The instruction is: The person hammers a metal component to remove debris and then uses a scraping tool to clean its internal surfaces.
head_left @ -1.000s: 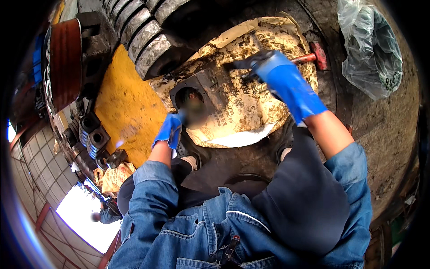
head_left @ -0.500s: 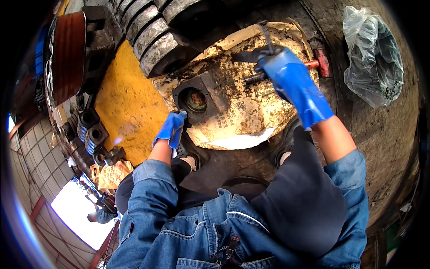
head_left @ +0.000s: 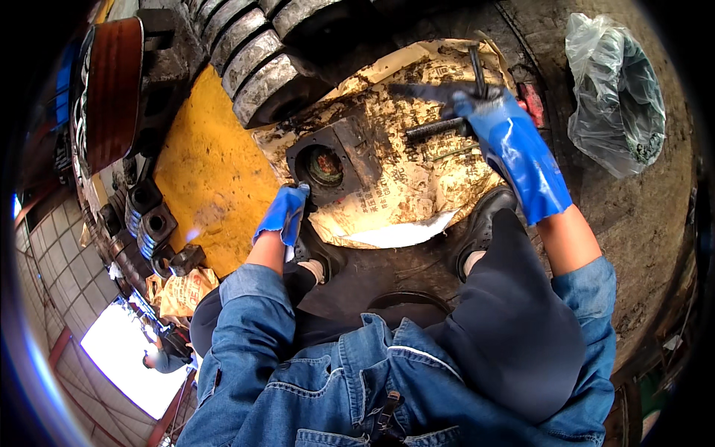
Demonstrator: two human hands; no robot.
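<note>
My left hand [head_left: 283, 214], in a blue rubber glove, has its fingers closed at the near-left corner of a dark, greasy metal block [head_left: 351, 149] with a round bore. The block lies on a stained paper sack. My right hand [head_left: 514, 145], gloved in blue too, is right of the block over the sack, its fingers closed around a dark metal rod [head_left: 476, 67] that sticks up past them. Beside those fingers lie a flat dark tool [head_left: 421, 92] and a black ribbed handle [head_left: 434, 130]. The red hammer head [head_left: 531, 103] is partly hidden behind the right glove.
Large ridged metal parts [head_left: 272, 82] stand at the far left of the sack [head_left: 417, 201]. A yellow plate [head_left: 216, 171] lies left of it. A clear plastic bag [head_left: 617, 97] sits at the right. My shoes [head_left: 488, 220] are at the sack's near edge. Another person [head_left: 165, 357] is far off at lower left.
My right hand has shifted to the right with the rod, which now stands more upright. More of the black handle shows, and the hammer is more covered. My left hand stays at the block's corner.
</note>
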